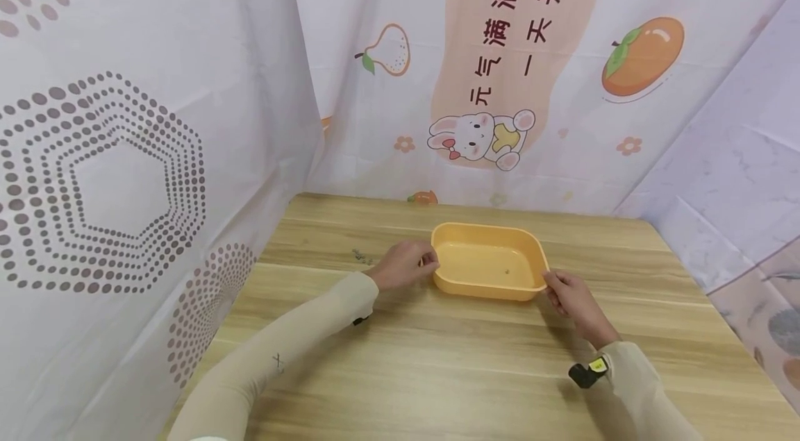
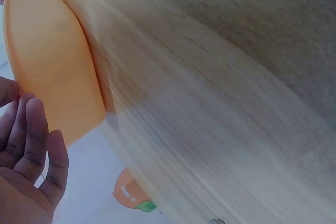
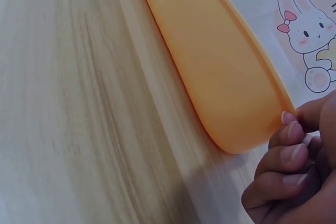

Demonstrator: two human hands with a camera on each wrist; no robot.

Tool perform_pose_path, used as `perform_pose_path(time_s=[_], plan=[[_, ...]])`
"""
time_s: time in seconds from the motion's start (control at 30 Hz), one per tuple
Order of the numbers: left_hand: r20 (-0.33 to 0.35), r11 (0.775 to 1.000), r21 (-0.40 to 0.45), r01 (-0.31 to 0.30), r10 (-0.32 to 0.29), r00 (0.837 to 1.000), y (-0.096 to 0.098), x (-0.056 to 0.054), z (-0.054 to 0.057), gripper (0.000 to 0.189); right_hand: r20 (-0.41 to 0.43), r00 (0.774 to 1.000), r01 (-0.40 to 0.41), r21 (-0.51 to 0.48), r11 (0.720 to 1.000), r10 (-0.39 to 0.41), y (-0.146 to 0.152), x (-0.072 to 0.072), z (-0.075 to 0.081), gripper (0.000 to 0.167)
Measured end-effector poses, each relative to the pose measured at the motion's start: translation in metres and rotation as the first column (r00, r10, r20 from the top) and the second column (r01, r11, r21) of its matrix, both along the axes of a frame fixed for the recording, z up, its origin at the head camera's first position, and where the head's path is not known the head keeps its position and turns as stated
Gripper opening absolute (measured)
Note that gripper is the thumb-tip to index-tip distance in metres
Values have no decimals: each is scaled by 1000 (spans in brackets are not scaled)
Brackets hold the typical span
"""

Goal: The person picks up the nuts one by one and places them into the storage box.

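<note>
Yellow-orange, rounded-rectangular, shallow plastic tray (image 1: 469,264) on pale wood-grain table (image 1: 425,371); one tiny grey piece (image 1: 507,271) inside. Left hand (image 1: 405,265): thumb and forefinger pinch left rim, other fingers loosely bent. Right hand (image 1: 575,300): pinches near-right rim, remaining fingers curled. Small grey bits (image 1: 360,257) lie left of the tray. Behind, white fruit-and-rabbit-printed curtain (image 1: 375,135).

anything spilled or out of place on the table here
Possibly: small grey bits lie scattered on the table, left of the orange tray in the head view, and one speck sits inside it. They look stray, though too small to identify. The tray shows no visible damage.
</note>
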State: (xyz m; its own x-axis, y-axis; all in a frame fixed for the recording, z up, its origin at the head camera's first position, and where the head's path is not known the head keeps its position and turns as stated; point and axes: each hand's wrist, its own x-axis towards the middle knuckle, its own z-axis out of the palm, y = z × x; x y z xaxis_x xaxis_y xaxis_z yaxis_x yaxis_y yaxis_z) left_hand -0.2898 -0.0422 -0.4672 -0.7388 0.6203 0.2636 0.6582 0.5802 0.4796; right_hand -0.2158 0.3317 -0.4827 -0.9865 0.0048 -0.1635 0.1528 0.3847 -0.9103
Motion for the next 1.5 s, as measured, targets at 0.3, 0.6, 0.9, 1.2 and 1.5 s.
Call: perform_pose_path(time_s=[0.3,0.6,0.9,1.2,1.5], plan=[[8,1000,10,-6,6,1000,-1,-2,-1,9,-7,999,-33,33,999,33,4,2,4,55],[-9,999,37,-2,2,1000,-4,-1,-6,9,-9,999,-47,38,998,47,2,6,3,46],[37,996,18,-82,81,996,-23,-5,-6,9,-5,999,-48,39,998,48,3,4,0,44],[9,988,29,-154,154,988,-53,-14,-11,7,-12,999,-45,45,998,45,3,1,0,45],[19,974,9,-226,226,974,-89,-19,-15,7,-3,999,-33,50,998,34,4,0,-1,45]])
